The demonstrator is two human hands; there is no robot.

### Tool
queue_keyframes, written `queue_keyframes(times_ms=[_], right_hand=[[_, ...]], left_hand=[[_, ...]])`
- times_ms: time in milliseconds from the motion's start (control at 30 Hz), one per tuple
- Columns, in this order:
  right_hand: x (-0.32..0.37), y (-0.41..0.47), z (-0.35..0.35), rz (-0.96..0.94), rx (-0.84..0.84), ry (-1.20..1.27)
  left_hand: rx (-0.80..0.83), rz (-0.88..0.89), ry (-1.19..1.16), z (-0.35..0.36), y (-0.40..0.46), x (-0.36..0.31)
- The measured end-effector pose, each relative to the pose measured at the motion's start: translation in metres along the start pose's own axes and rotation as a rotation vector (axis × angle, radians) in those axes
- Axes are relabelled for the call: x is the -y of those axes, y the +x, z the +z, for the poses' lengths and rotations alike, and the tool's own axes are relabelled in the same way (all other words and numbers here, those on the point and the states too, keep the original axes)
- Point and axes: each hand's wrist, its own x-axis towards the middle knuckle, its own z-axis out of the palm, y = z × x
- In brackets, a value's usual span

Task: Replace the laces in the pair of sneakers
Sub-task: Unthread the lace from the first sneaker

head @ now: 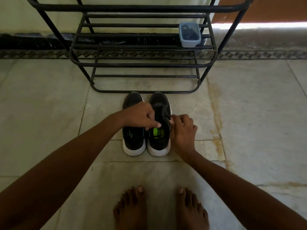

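**Both hands at the lacing of the right-hand sneaker; lace end on the right side of the shoe**

The pair of sneakers stands on the floor (49,100) at centre frame, touching side by side, toes toward the top of the frame and heels toward the bottom. The right-hand sneaker (159,141) carries black laces (160,109) along its long axis, running up-frame. The left-hand sneaker (133,143) is largely covered at the throat by the left hand (141,116); whether it is laced cannot be told.

The left hand reaches across the left-hand sneaker, fingers curled, thumb pointing at the tongue of the right-hand one; whether it holds a lace is not visible. The right hand (182,130) lies just right of the shoe, its fingertips (172,117) pinching what appears to be a lace end at the top eyelets.

Judgement: unlacing is in hand; the pull would run right and away from the shoe, and the right hand is the nearer.

Surroundings: a black shoe rack (144,65) just beyond the toes, a lidded blue container (189,34) on its shelf, bare feet (159,211) at bottom centre. Nothing obstructs.
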Motion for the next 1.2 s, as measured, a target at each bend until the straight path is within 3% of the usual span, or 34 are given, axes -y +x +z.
queue_keyframes(times_ms=[133,267,333,433,600,800,967,1200], right_hand=[[-0.001,0.054,-0.013,-0.078,0.070,0.327],[0.009,0.099,-0.020,-0.075,0.504,0.252],[0.011,0.109,-0.020,-0.107,0.595,0.216],[0.008,0.112,-0.021,-0.177,0.621,0.264],[0.007,0.107,-0.018,-0.202,0.620,0.299],[0.003,0.101,-0.007,-0.338,0.498,0.390],[-0.007,0.091,-0.004,0.030,0.466,0.724],[-0.012,0.101,-0.021,0.355,0.728,1.065]], left_hand=[[-0.308,-0.052,0.240,0.013,0.011,0.003],[-0.157,-0.163,0.305,0.017,0.016,0.009],[-0.140,-0.143,0.412,0.019,0.019,0.011],[-0.142,-0.128,0.480,0.018,0.020,0.011],[-0.117,-0.133,0.396,0.017,0.019,0.014],[-0.103,-0.121,0.279,0.017,0.018,0.012],[-0.085,-0.145,0.370,0.021,0.021,0.014],[-0.069,-0.140,0.417,0.027,0.023,0.013]])
